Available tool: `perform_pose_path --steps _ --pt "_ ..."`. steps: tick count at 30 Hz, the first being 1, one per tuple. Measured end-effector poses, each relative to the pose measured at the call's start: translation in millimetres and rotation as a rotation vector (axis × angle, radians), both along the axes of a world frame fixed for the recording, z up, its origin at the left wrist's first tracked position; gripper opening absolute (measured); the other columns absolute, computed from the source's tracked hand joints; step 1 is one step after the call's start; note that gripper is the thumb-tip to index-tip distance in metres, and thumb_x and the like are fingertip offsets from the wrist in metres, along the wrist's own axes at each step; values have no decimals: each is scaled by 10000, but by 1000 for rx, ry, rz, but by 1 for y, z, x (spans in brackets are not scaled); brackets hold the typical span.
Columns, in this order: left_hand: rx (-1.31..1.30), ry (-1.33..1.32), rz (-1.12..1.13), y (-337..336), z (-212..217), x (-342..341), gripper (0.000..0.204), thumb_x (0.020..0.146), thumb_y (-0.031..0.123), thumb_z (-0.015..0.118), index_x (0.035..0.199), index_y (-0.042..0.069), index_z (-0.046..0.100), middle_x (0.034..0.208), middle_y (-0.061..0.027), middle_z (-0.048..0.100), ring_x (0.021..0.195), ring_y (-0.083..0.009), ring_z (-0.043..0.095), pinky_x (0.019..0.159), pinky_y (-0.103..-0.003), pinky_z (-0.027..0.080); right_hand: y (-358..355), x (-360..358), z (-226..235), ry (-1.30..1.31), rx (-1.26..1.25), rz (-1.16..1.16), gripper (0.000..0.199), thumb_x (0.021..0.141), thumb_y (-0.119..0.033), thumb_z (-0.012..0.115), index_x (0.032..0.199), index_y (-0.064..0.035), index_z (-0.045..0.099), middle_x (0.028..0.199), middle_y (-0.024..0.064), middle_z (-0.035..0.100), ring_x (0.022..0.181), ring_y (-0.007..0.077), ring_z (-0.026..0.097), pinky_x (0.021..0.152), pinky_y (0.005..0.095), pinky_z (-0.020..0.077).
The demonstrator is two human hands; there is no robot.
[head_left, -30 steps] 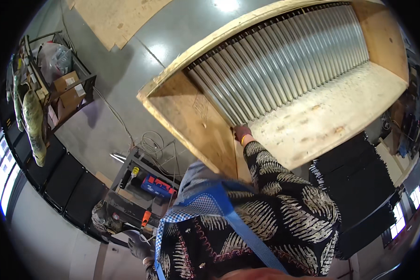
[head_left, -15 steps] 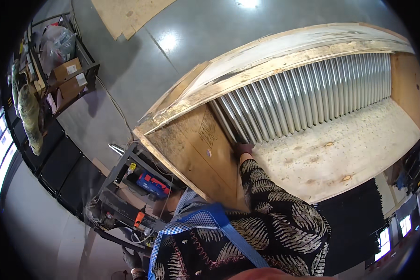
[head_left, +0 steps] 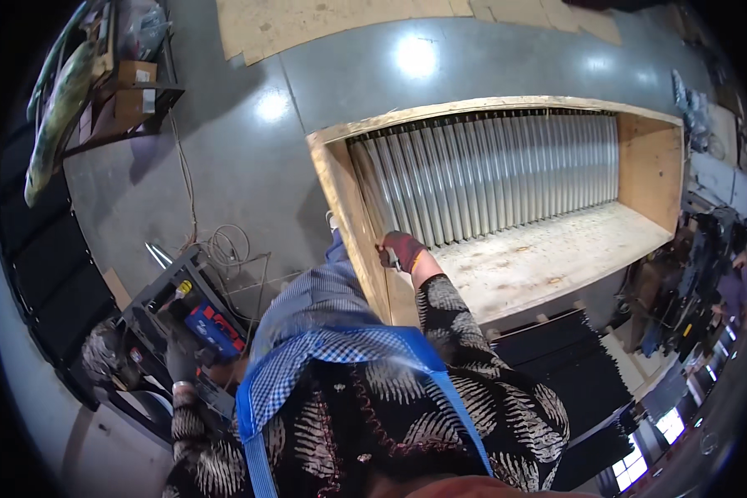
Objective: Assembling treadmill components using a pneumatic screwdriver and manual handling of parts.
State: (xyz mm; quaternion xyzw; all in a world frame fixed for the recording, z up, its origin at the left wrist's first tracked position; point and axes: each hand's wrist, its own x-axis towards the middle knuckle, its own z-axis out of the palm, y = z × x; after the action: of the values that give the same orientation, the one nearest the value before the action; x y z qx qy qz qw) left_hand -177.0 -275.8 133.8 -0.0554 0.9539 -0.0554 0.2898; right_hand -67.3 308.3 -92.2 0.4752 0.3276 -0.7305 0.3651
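Note:
My right hand (head_left: 403, 252), in a dark red glove, is closed beside the left end wall of a wooden crate (head_left: 649, 173). A small pale, shiny bit shows at its fingers; I cannot make out what it is. Behind the hand, a row of upright silvery metal tubes (head_left: 490, 174) lines the crate, above a pale plywood panel (head_left: 548, 266). Over at lower left, my left hand (head_left: 181, 353), in a dark grey glove, is beside a red and blue case (head_left: 214, 330) on a dark metal cart (head_left: 162, 290). Its fingers are blurred against the cart.
A yellow-handled tool (head_left: 183, 289) lies on the cart, and a looped cable (head_left: 228, 243) on the floor behind it. Cardboard boxes (head_left: 135, 90) fill a rack at upper left. Flat cardboard (head_left: 340, 25) covers floor at the back. Black bristly material (head_left: 548, 365) lies right of me.
My right hand has come up from the foot of the tubes, closer to the crate's left wall. My left hand has moved up to the cart. The view has shifted, showing more of the crate.

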Motion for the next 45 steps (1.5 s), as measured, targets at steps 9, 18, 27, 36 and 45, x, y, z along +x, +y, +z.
perform_pose_path --steps 9,18,27,36,45 --pt "48 481 368 -106 -3 4 541 845 261 574 1300 -5 451 1255 -252 511 1163 -387 489 967 -424 394 -61 -43 186 451 -727 -850 301 749 -354 652 936 -156 524 805 -98 514 719 80 502 720 307 413" --pt "134 1396 842 -307 -21 -79 566 830 401 626 1219 1 534 1183 -249 552 1135 -371 510 980 -434 383 -210 -229 283 924 -277 -711 227 727 -220 666 917 -142 570 993 -50 598 972 149 561 926 404 392" --pt "-302 1449 1186 -307 -15 -146 591 786 434 696 1190 33 541 1164 -215 556 1150 -393 477 994 -484 366 -421 -464 267 469 -674 -386 241 741 -284 633 822 -76 541 788 16 561 745 168 542 754 306 463" --pt "-171 1587 1047 -316 -34 -131 595 786 228 649 1282 -10 422 1340 -277 324 1227 -446 327 1034 -515 272 -682 -602 293 49 -851 737 233 741 -262 610 812 -52 537 666 20 496 622 149 480 597 289 418" --pt "-691 1290 1440 -346 83 -111 603 813 235 605 1323 -9 395 1308 -261 392 1249 -441 290 1054 -509 228 -920 -631 344 616 -762 1682 203 711 -138 613 869 -39 533 676 43 504 623 157 506 567 283 430"
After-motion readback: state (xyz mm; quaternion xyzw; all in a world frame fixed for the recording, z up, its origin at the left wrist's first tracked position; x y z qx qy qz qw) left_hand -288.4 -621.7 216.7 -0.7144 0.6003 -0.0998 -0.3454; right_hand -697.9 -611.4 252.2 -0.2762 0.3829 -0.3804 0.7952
